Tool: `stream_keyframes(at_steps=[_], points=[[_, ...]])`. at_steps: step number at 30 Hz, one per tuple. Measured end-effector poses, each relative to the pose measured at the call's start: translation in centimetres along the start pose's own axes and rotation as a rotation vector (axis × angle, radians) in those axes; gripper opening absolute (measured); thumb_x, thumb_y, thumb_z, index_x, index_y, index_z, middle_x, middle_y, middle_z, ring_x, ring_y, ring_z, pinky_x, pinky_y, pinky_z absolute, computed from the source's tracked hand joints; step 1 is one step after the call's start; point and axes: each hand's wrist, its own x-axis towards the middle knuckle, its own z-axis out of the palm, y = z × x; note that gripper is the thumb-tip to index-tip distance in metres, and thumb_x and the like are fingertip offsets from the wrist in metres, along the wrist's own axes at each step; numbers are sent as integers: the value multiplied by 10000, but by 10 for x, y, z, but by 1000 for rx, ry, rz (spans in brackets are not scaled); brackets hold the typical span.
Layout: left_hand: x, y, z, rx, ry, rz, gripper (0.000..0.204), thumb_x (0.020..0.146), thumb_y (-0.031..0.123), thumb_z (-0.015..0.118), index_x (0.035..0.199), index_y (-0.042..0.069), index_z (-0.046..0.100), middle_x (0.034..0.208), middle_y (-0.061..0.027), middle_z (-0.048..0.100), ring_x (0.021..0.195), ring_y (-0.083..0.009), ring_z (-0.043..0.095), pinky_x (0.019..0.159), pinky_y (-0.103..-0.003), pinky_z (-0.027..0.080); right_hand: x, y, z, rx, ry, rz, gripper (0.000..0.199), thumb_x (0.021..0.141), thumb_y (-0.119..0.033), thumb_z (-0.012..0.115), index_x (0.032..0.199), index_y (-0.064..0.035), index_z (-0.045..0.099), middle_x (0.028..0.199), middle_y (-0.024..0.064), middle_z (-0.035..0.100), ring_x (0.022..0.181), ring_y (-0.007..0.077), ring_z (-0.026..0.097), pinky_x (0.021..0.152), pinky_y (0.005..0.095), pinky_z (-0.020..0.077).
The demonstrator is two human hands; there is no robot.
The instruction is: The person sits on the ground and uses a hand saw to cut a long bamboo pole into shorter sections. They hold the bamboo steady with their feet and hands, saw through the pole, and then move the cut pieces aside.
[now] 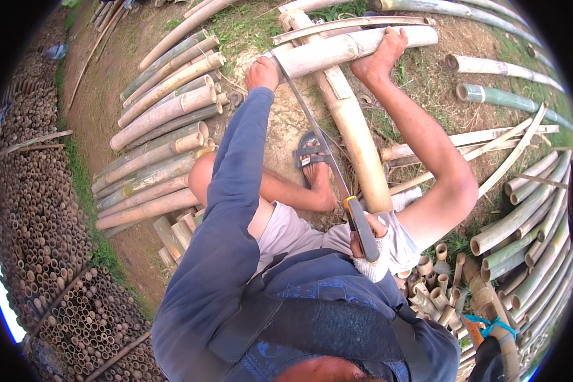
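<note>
A thick pale bamboo pole point(328, 54) lies crosswise over a bamboo support point(360, 143). My left hand point(262, 73) is closed around the pole's left end. Close to its fingers, the toothed blade of a hand saw point(312, 121) meets the pole, its tip reaching past the far side. My right hand point(370, 245), partly covered by a whitish glove, grips the saw's black and yellow handle near my lap. My bare right foot point(379, 57) presses on the pole right of the cut. My left foot, in a dark sandal point(311, 149), rests on the ground.
Bamboo poles point(165, 108) lie in rows on the left, and more poles point(535, 235) are stacked at the right. Short cut tubes point(436, 286) are heaped beside my right hip. A large stack of bamboo pieces point(41, 210) fills the far left. Pale sawdust covers ground under the pole.
</note>
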Motion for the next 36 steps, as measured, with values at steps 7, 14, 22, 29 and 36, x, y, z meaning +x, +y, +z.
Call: stream_keyframes(at_steps=[7,14,22,29,36], points=[[2,5,-1,-25,-47,-31,689,1046,384,268,1023,-113,746,1097,-390,694,1106,-552,656,1058,-583,472,198,60,115,171,-4,150,442,929,-8,687,1359,-8,584,1220,143,650,1104,234,641,975,320,506],[4,4,-2,25,-10,30,726,1036,392,249,1010,-140,742,1053,-394,697,1109,-542,664,1051,-562,477,72,33,43,50,-38,100,509,906,-5,660,1401,16,541,1295,172,637,1177,274,627,1032,387,478],[-3,4,0,46,-13,-17,730,1049,398,255,1025,-151,736,1096,-408,684,1121,-552,649,1057,-576,462,90,31,65,94,6,302,491,848,17,673,1330,-28,590,1118,119,664,982,191,667,886,319,531],[3,7,-1,-40,-146,-102,731,1042,386,238,1034,-143,742,1099,-388,696,1114,-547,650,1043,-582,461,139,95,114,293,42,197,482,889,-12,687,1357,-41,574,1080,103,654,937,156,633,861,292,524],[4,0,4,114,-29,68,721,1041,376,243,1060,-153,733,1124,-381,696,1142,-542,638,1080,-574,436,11,0,13,403,-6,432,526,861,52,674,1372,-21,570,1182,136,666,1100,220,669,975,322,518]])
